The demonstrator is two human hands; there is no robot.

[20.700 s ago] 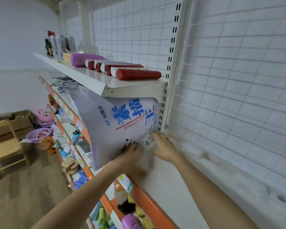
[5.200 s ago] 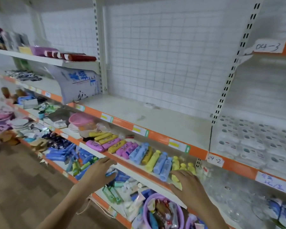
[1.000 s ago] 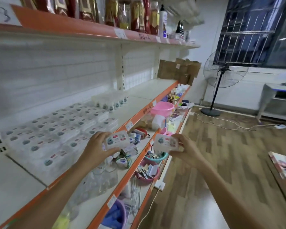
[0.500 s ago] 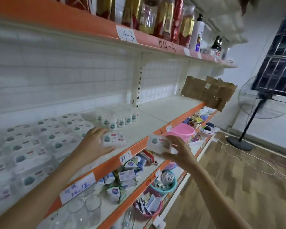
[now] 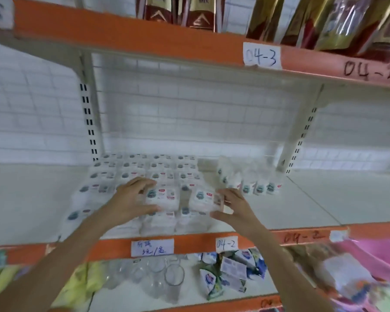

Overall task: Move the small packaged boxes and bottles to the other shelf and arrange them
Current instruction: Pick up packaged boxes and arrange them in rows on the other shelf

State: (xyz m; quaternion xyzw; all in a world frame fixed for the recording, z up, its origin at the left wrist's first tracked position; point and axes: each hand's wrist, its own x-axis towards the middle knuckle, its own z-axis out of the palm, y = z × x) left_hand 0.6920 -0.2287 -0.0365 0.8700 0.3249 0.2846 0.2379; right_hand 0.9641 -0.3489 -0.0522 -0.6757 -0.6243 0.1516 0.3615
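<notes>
My left hand [image 5: 131, 200] grips a small white packaged box [image 5: 162, 197] with a teal logo, held just above the stacked rows of like boxes [image 5: 142, 171] on the white shelf [image 5: 302, 203]. My right hand [image 5: 234, 207] grips a second white box [image 5: 205, 200] beside the first, over the front right corner of the stack. A cluster of small white bottles [image 5: 249, 180] stands to the right of the boxes. The whole view is blurred.
An orange-edged shelf [image 5: 189, 45] labelled 04-3 hangs overhead with foil bags [image 5: 324, 21]. Below the orange front rail [image 5: 302, 236] sit clear glasses [image 5: 158, 278], soft packets [image 5: 230, 271] and a pink basin [image 5: 369, 255]. Slotted uprights [image 5: 89, 122] flank the bay.
The view has swung left to face the bay. Both hands have moved in over the stack of boxes, each still holding its box.
</notes>
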